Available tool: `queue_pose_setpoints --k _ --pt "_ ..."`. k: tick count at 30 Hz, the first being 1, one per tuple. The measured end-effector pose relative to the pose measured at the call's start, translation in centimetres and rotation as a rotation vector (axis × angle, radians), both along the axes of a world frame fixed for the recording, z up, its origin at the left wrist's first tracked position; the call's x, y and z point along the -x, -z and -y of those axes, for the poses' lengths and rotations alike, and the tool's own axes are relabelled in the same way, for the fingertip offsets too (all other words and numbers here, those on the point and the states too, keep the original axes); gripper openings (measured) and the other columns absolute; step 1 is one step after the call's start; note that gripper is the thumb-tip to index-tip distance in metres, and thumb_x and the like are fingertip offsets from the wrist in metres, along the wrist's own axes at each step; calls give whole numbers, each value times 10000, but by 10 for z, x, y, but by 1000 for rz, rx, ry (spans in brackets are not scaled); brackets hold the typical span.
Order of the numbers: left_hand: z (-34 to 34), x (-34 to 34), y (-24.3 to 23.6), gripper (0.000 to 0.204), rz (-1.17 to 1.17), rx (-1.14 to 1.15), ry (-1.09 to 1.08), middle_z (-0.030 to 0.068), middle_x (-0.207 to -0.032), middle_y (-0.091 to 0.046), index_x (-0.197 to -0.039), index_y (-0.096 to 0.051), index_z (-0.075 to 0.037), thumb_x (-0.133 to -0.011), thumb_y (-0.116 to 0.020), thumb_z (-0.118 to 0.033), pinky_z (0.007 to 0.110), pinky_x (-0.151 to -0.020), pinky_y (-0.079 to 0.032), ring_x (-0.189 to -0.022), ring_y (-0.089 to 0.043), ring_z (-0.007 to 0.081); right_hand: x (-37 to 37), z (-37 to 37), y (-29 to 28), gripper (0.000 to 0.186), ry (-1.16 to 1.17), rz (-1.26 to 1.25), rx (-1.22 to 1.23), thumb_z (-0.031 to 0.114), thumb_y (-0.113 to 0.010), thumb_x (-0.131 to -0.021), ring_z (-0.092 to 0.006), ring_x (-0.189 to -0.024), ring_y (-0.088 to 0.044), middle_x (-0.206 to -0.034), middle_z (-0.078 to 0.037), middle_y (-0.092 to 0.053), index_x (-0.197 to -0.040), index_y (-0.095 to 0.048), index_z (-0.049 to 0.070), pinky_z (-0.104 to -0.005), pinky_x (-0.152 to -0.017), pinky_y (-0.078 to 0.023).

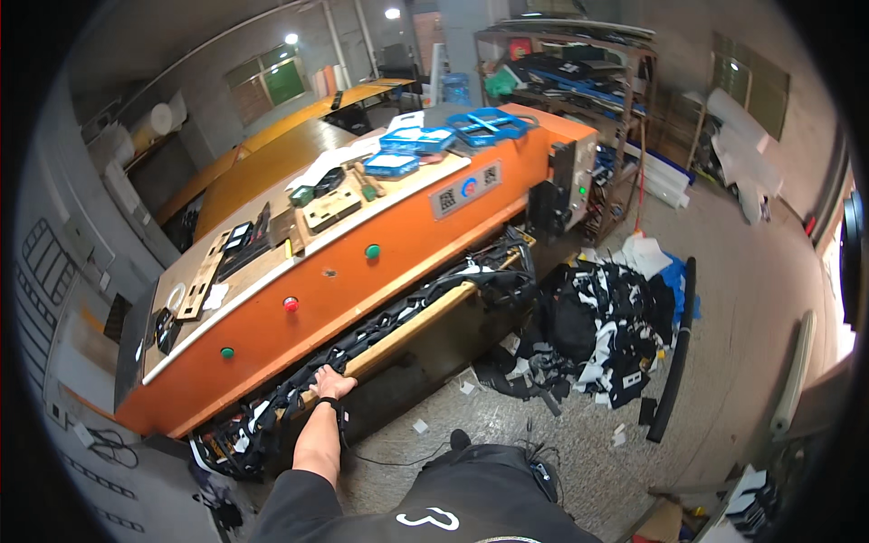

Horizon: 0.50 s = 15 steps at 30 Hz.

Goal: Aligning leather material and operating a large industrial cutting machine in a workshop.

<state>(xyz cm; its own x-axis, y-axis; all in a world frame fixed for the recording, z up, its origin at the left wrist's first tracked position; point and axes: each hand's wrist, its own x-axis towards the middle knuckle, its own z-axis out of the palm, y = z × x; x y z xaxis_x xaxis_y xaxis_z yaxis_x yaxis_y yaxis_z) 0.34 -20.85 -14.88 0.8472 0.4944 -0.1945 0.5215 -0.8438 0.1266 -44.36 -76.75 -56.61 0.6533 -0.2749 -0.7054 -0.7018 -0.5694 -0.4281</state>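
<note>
My left hand (333,382) reaches forward to the long orange machine (339,294). It lies over the pale wooden board (412,328) that runs along the machine's lower opening, its fingers curled over the edge and its thumb toward the right. Black fabric scraps (362,339) fill the opening just behind the board, beside my fingertips, which are partly hidden. A black band circles my left wrist. Above the hand, the machine's front carries a red button (291,305) and two green buttons (373,252). My right hand is out of view.
Blue trays (416,140), wooden die boards (332,209) and tools lie on the machine's top. Right of it, a heap of black and white scraps (606,326) covers the floor beside a long black roll (674,348). A loaded shelf rack (579,77) stands behind.
</note>
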Motion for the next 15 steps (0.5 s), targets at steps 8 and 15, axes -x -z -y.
queue_pose_setpoints --k 8,15 --pt "10 36 23 1019 -83 -22 88 139 -1605 -391 -1520 -386 -36 -702 -860 -415 552 -1239 -254 -1523 -324 303 44 -77 56 196 -313 113 231 304 -673 -839 -310 -792 -736 -828 -98 -759 -835 -784 143 -451 -685 -569" --pt "-2 78 44 914 10 -42 246 140 -1503 -486 -1468 -459 -66 -709 -859 -380 581 -1190 -305 -1459 -408 312 -66 -21 12 191 677 392 -373 70 -600 -893 -174 -574 -619 -656 -92 -664 -756 -699 -17 -343 -537 -488"
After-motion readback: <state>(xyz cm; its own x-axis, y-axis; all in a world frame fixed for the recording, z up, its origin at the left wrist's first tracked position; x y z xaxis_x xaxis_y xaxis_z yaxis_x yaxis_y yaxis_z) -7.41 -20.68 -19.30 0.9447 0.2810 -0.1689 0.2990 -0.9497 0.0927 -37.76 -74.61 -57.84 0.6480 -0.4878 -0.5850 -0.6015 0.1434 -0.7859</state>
